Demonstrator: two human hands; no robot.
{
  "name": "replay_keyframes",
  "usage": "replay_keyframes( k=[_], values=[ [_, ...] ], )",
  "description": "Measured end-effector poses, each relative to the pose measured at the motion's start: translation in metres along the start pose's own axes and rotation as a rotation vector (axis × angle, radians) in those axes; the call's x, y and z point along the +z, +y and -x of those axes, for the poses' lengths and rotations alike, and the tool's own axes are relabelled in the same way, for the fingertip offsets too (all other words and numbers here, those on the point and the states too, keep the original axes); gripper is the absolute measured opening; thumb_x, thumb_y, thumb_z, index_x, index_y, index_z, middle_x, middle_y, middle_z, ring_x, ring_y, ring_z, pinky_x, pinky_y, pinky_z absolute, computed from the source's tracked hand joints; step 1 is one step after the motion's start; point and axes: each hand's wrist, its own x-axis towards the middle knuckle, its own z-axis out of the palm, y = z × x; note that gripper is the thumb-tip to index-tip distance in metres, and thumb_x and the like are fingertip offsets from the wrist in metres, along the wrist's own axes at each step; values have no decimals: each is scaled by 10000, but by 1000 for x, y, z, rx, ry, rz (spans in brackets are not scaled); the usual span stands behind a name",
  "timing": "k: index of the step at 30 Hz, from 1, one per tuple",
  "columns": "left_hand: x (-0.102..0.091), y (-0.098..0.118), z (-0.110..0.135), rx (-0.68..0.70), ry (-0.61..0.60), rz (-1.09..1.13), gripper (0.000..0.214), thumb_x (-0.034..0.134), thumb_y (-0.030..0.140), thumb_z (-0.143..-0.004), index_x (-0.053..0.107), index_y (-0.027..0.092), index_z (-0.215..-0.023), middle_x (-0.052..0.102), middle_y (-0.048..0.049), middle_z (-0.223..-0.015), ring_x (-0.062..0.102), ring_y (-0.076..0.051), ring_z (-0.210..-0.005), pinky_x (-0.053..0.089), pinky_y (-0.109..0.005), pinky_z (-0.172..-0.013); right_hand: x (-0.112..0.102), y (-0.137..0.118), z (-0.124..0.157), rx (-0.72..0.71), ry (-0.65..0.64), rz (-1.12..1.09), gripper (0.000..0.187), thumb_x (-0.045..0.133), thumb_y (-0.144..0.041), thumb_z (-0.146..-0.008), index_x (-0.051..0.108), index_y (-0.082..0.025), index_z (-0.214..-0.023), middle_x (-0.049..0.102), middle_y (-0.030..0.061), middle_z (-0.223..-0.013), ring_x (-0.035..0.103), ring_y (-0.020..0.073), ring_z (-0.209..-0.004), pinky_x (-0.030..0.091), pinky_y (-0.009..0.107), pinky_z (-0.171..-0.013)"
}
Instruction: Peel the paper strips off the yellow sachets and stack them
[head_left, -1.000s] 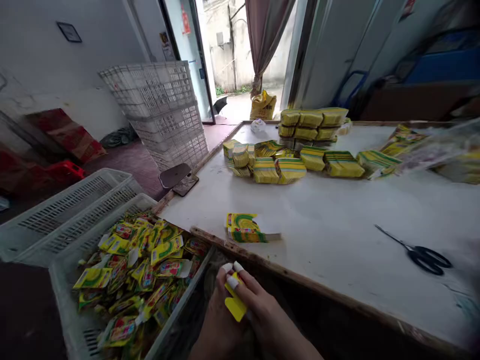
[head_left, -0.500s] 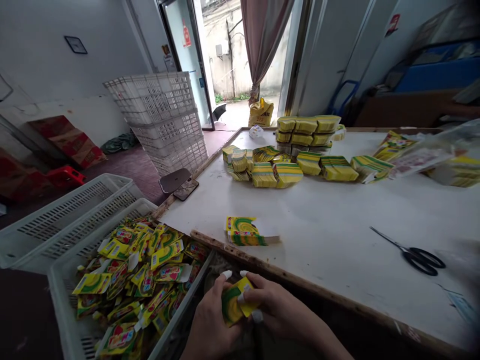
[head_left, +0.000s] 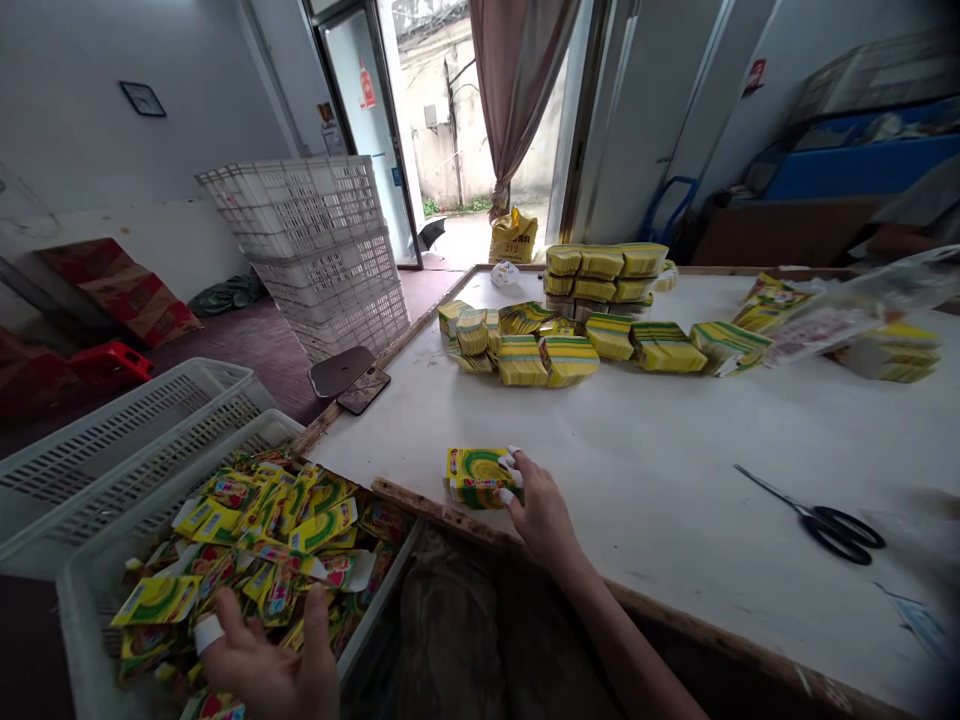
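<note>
My left hand (head_left: pixel 274 655) hovers over the near end of a white plastic crate (head_left: pixel 386 592), fingers spread and nothing held. Small yellow-and-green printed boxes (head_left: pixel 322 525) fill that crate in a loose heap. At the table's near edge lies a short stack of flat yellow cartons (head_left: pixel 476 470). My right hand (head_left: pixel 541 510) grips the right end of the stack, thumb at the front side and fingers on top; how many cartons it pinches is hidden. White covers show on fingertips of both hands.
Bundled flat cartons (head_left: pixel 574 360) stand in rows and piles farther back on the white table (head_left: pixel 637 440). Black scissors (head_left: pixel 832 530) lie to the right. A phone (head_left: pixel 364 390) rests by the left edge. Stacked white crates (head_left: pixel 322 260) stand on the floor beyond.
Both hands were together on one yellow box. Now they are apart: the left has let go and moved left over the crate, the right has reached forward to the carton stack.
</note>
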Motion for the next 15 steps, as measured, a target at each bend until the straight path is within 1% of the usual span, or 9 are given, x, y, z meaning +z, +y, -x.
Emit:
replay_keyframes(
  k=[1, 3, 4, 6, 8, 10, 12, 13, 15],
  values=[
    [1, 1, -2, 19, 4, 7, 838, 828, 384, -594, 349, 207, -1260, 243, -191, -1563, 211, -336, -1445, 173, -595, -1168, 0, 4, -8, -5, 1, 33, 517, 518, -84, -767, 500, -155, -1278, 646, 160, -1176, 566, 313, -1104, 446, 484, -958],
    [4, 6, 3, -14, -83, 58, 881, 851, 392, -552, 369, 203, -1266, 344, -202, -1509, 305, -378, -1398, 246, -639, -1126, 2, 11, -18, -34, -22, 61, 523, 506, -28, -713, 547, -157, -1218, 657, 150, -1138, 568, 311, -1064, 440, 474, -946],
    [7, 8, 10, -49, -153, 87, 852, 831, 408, -587, 375, 207, -1278, 380, -193, -1482, 360, -378, -1366, 308, -627, -1101, 3, 13, -21, -49, -28, 70, 526, 505, -15, -690, 558, -154, -1195, 656, 148, -1126, 568, 309, -1047, 438, 469, -942],
    [12, 14, 30, -126, -281, 112, 724, 740, 430, -714, 383, 218, -1306, 432, -164, -1434, 430, -339, -1318, 388, -546, -1072, 4, 15, -23, -68, -30, 67, 541, 514, -21, -664, 544, -136, -1191, 647, 151, -1098, 563, 309, -1024, 437, 471, -932],
    [17, 18, 50, -188, -389, 116, 634, 654, 436, -801, 381, 225, -1333, 481, -153, -1387, 463, -305, -1288, 424, -485, -1037, 4, 14, -22, -72, -16, 40, 569, 527, -49, -659, 495, -121, -1221, 630, 149, -1065, 563, 304, -1003, 447, 467, -911],
    [21, 20, 66, -214, -482, 151, 595, 623, 449, -828, 395, 236, -1335, 506, -146, -1370, 474, -288, -1275, 442, -452, -1003, 2, 9, -18, -61, 12, 2, 584, 526, -94, -688, 424, -129, -1262, 613, 120, -1006, 581, 276, -932, 481, 430, -840],
    [25, 19, 76, -234, -548, 277, 654, 646, 513, -796, 402, 246, -1341, 498, -146, -1392, 454, -294, -1298, 449, -428, -990, 0, -3, -7, -41, 1, -94, 588, 524, -145, -724, 363, -157, -1289, 585, 55, -890, 587, 226, -786, 500, 365, -727],
    [27, 19, 79, -250, -565, 367, 729, 669, 565, -754, 397, 249, -1352, 486, -147, -1408, 434, -304, -1319, 448, -422, -997, 0, -11, 1, -32, -37, -181, 594, 537, -173, -732, 344, -174, -1293, 557, 17, -823, 569, 200, -706, 492, 333, -670],
    [31, 21, 81, -328, -604, 549, 870, 702, 651, -660, 396, 242, -1365, 502, -152, -1392, 436, -328, -1317, 451, -425, -1008, 2, -30, 25, -32, -200, -429, 653, 593, -211, -715, 314, -208, -1305, 513, -32, -759, 525, 162, -623, 466, 293, -617]
  ],
)
